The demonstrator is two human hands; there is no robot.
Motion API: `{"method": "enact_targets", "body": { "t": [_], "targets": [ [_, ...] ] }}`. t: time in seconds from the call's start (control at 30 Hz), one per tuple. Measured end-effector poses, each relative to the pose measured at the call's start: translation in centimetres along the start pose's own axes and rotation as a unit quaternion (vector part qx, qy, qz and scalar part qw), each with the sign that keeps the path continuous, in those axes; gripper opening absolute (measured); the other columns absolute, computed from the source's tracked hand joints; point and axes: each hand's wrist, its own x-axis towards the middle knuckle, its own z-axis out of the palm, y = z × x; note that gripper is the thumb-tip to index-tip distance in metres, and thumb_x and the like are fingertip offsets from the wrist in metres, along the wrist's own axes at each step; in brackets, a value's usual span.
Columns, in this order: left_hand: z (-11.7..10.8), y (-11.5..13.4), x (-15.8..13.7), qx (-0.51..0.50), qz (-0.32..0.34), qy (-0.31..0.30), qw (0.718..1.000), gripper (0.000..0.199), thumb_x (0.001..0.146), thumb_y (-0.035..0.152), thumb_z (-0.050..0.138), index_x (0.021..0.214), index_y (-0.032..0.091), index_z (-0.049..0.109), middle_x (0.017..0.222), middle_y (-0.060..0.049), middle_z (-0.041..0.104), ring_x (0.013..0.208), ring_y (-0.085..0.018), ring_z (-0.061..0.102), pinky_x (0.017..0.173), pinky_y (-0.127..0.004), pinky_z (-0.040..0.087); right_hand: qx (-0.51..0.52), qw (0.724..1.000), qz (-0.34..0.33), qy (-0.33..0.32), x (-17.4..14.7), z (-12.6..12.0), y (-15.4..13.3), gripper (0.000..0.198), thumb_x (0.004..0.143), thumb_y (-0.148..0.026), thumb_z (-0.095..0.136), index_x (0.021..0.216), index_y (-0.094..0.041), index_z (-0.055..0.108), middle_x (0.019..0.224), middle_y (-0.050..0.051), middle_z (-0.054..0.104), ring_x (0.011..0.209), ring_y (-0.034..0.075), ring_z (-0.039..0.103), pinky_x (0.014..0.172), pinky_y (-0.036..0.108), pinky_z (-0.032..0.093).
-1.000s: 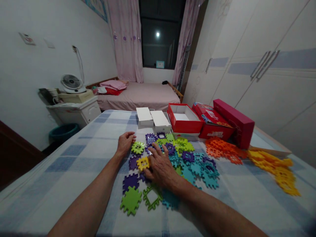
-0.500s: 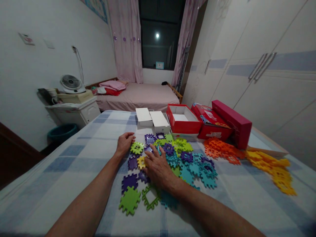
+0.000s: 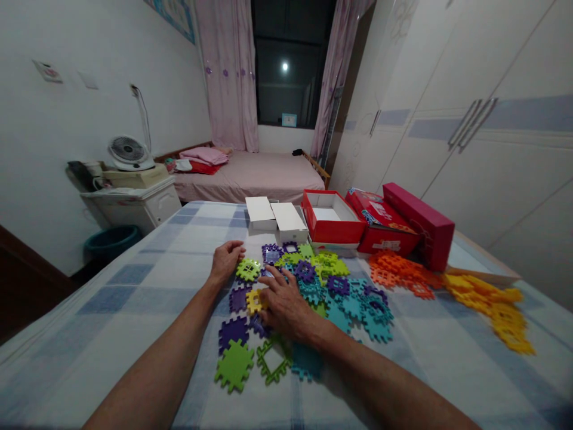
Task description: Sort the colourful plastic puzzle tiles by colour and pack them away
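1. 2 hands: L hand (image 3: 227, 263) on cloth, fingers loosely bent, can't tell if gripping; R hand (image 3: 286, 303) spread over pile, fingers at yellow pc, can't tell if grasped.
2. 1 yellow pc (image 3: 253, 302) btwn hands: touching R hand's L side, nearer wearer than L hand.
3. 1 lime pc (image 3: 248, 270) just R of L hand.
4. 1 solid green pc (image 3: 234, 365), 1 green frame (image 3: 273, 359), nearest wearer.
5. Behind pile: 2 white boxes (image 3: 290, 217), 1 open red box (image 3: 335, 229).
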Motion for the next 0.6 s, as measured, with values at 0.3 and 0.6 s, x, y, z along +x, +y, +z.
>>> {"method": "enact_targets", "body": {
  "t": [0.3, 0.6],
  "targets": [
    [0.0, 0.5, -0.3, 0.02, -0.002, 0.0, 1.0, 0.03, 0.057, 0.025, 0.058, 0.083, 0.012, 0.064, 0.068, -0.003, 0.065, 0.056, -0.012, 0.057, 0.059, -0.027, 0.048, 0.001, 0.988, -0.007, 0.155, 0.5, -1.1, 1.0, 0.011, 0.09, -0.02, 0.048, 0.09, -0.019, 0.059, 0.105, 0.003, 0.063, 0.112, 0.019, 0.048, 0.095, 0.039, 0.032],
    [-0.6, 0.5, -0.1, 0.077, -0.038, -0.013, 0.996, 0.028, 0.062, 0.026, 0.061, 0.087, 0.016, 0.065, 0.074, -0.002, 0.068, 0.063, -0.014, 0.063, 0.062, -0.026, 0.051, 0.071, 0.908, 0.256, 0.322, -6.6, -12.3, 5.7, 0.03, 0.094, -0.035, 0.037, 0.092, -0.017, 0.061, 0.082, 0.004, 0.064, 0.073, 0.013, 0.058, 0.067, 0.023, 0.042]
  ]
}}
